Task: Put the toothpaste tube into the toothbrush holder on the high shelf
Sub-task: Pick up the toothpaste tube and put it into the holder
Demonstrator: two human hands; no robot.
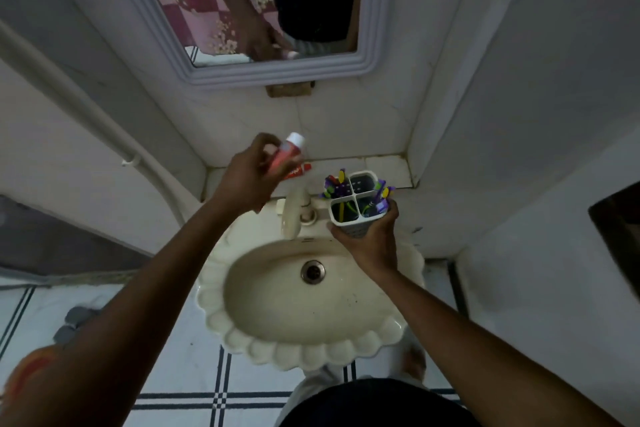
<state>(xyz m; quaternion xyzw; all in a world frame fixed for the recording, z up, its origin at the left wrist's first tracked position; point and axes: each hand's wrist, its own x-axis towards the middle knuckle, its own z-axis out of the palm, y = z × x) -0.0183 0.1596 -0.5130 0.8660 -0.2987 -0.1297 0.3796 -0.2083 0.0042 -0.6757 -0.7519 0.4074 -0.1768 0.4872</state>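
My left hand (247, 180) grips a red toothpaste tube (287, 156) with a white cap, held cap-up above the tiled shelf (384, 165) behind the sink. My right hand (372, 239) holds a white four-compartment toothbrush holder (356, 198) from below, lifted over the sink's back edge. Several purple, yellow and green toothbrushes stand in three compartments; the far right compartment looks empty. The tube is left of the holder and apart from it.
A cream scalloped sink (311, 350) with a tap (292, 215) lies below my hands. A framed mirror (277, 73) hangs on the wall above. Tiled walls close in at left and right. The floor has white tiles with dark lines.
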